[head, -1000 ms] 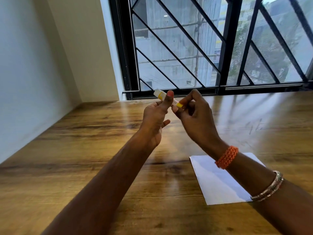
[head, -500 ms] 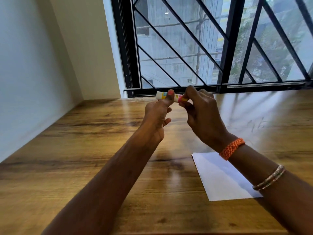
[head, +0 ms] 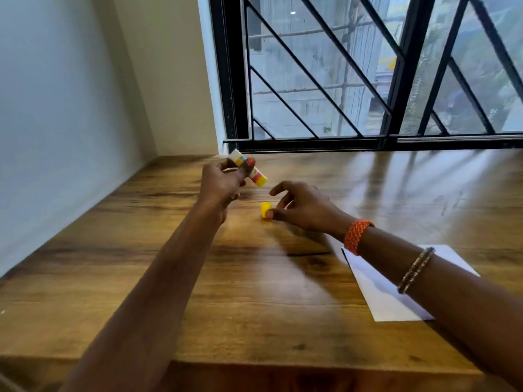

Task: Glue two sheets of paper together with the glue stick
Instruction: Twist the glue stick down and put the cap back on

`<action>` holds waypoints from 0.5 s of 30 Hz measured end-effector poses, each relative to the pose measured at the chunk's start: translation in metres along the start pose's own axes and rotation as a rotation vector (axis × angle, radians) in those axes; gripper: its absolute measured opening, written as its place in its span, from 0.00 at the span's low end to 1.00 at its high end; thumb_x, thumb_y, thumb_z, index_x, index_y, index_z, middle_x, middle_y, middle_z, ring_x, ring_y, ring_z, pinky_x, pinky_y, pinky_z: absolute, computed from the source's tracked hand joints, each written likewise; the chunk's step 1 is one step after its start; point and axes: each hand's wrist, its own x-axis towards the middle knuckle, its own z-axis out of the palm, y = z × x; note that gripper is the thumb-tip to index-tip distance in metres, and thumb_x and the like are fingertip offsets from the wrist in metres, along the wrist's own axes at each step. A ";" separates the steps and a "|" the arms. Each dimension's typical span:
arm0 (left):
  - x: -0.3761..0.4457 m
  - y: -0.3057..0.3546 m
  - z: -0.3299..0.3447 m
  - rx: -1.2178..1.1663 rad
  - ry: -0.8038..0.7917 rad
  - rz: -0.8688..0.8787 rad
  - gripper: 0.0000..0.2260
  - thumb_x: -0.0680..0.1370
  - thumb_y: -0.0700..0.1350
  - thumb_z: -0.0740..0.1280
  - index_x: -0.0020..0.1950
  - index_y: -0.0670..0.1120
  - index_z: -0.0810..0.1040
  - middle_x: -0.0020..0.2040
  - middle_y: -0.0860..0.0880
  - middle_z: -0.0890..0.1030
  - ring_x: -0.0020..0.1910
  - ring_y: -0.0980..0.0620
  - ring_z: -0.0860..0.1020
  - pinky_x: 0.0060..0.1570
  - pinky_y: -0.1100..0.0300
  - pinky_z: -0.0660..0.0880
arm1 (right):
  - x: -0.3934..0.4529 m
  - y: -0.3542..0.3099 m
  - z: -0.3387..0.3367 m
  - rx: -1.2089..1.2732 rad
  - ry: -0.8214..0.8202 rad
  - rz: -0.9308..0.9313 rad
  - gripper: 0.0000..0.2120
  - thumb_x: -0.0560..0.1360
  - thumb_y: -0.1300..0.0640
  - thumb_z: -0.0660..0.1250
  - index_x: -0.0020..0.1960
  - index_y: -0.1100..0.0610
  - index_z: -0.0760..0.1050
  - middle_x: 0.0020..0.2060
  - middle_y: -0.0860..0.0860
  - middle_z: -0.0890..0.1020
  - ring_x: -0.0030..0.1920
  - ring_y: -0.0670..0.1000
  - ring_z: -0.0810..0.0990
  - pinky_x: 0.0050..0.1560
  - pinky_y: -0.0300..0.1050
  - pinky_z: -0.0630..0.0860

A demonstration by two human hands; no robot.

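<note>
My left hand (head: pixel 220 185) holds the glue stick (head: pixel 256 175), a white tube with yellow and red print, tilted above the table. The stick's yellow cap (head: pixel 265 209) is off and sits at the table surface, with the thumb and fingers of my right hand (head: pixel 302 206) on it. White paper (head: pixel 379 292) lies flat at the right, partly hidden under my right forearm. How many sheets lie there I cannot tell.
The wooden table (head: pixel 254 292) runs up to a white wall (head: pixel 56 137) on the left and a black barred window (head: pixel 368 80) at the back. Its front edge is near the bottom of the view.
Both hands held the capped glue stick together before. Now the cap is off: my right hand has carried it down to the table, and my left hand keeps the stick raised.
</note>
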 end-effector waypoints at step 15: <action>-0.005 -0.016 0.008 0.615 -0.004 0.491 0.15 0.70 0.55 0.72 0.52 0.50 0.82 0.40 0.48 0.84 0.46 0.51 0.80 0.45 0.54 0.78 | -0.014 -0.003 -0.019 0.166 0.264 -0.128 0.08 0.70 0.52 0.73 0.43 0.54 0.76 0.29 0.49 0.77 0.28 0.41 0.72 0.28 0.30 0.69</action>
